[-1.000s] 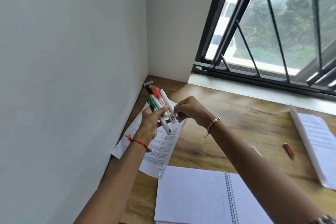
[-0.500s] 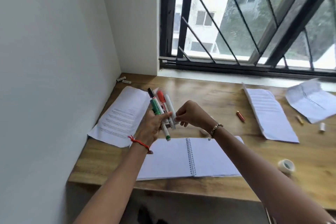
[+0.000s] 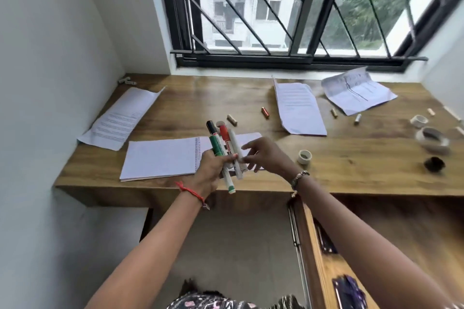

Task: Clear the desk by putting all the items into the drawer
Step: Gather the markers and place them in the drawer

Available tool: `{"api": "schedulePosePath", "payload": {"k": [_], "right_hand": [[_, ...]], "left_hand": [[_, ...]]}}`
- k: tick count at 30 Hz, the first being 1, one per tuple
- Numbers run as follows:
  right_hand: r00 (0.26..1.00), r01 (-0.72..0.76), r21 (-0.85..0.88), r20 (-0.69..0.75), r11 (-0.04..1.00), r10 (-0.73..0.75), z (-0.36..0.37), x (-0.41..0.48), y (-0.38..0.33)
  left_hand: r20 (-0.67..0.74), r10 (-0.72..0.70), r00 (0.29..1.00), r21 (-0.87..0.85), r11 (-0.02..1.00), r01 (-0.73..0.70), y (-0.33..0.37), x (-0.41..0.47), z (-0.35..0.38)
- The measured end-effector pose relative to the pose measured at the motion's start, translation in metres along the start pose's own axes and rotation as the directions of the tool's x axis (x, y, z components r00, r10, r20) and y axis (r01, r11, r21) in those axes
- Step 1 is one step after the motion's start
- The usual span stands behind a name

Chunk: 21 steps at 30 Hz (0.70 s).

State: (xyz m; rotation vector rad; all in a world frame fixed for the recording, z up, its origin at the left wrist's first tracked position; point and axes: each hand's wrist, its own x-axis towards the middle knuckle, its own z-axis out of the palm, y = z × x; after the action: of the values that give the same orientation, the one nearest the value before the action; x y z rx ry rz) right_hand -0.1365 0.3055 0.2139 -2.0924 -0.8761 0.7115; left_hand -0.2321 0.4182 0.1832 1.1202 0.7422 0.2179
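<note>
My left hand (image 3: 210, 170) grips a bundle of markers (image 3: 224, 148) with black, green, red and white caps, held upright above the desk's front edge. My right hand (image 3: 263, 155) is just right of the bundle, fingers spread and fingertips touching the white marker. An open spiral notebook (image 3: 163, 158) lies on the wooden desk (image 3: 351, 178) under the hands. The open drawer (image 3: 324, 246) sits below the desk at the lower right, with dark items inside.
Printed sheets lie at the left (image 3: 123, 118), centre (image 3: 298, 108) and back right (image 3: 356, 90). Small erasers, a red-brown piece (image 3: 264, 112), tape rolls (image 3: 304, 156) (image 3: 433, 142) and a black object (image 3: 434, 164) are scattered on the right. The wall stands at the left, the window behind.
The view has pulled back and tilted down, revealing the whole desk and the open drawer. Both hands with the markers have come toward the desk's front edge; my right hand's fingers have spread.
</note>
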Motion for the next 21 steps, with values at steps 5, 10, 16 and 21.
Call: {"api": "schedulePosePath", "payload": {"k": [5,10,16,21], "right_hand": [[0.998,-0.033,0.077,-0.048,0.997,0.037,-0.006,-0.040,0.021],[0.989,-0.105,0.214,-0.082,0.971,0.125,0.000,-0.068,0.037],[0.962,-0.237,0.441,-0.016,0.866,0.272,0.016,-0.107,0.050],[0.935,-0.271,0.578,-0.034,0.770,0.354,0.023,-0.141,0.063]], "left_hand": [[0.022,-0.013,1.000,0.061,0.998,0.011,-0.018,-0.026,0.022],[0.005,0.004,1.000,0.047,0.999,-0.004,-0.037,-0.044,0.034],[0.085,-0.012,0.996,0.039,0.999,0.008,-0.058,-0.070,0.041],[0.190,-0.083,0.978,0.033,0.996,0.078,-0.073,-0.091,0.047]]}}
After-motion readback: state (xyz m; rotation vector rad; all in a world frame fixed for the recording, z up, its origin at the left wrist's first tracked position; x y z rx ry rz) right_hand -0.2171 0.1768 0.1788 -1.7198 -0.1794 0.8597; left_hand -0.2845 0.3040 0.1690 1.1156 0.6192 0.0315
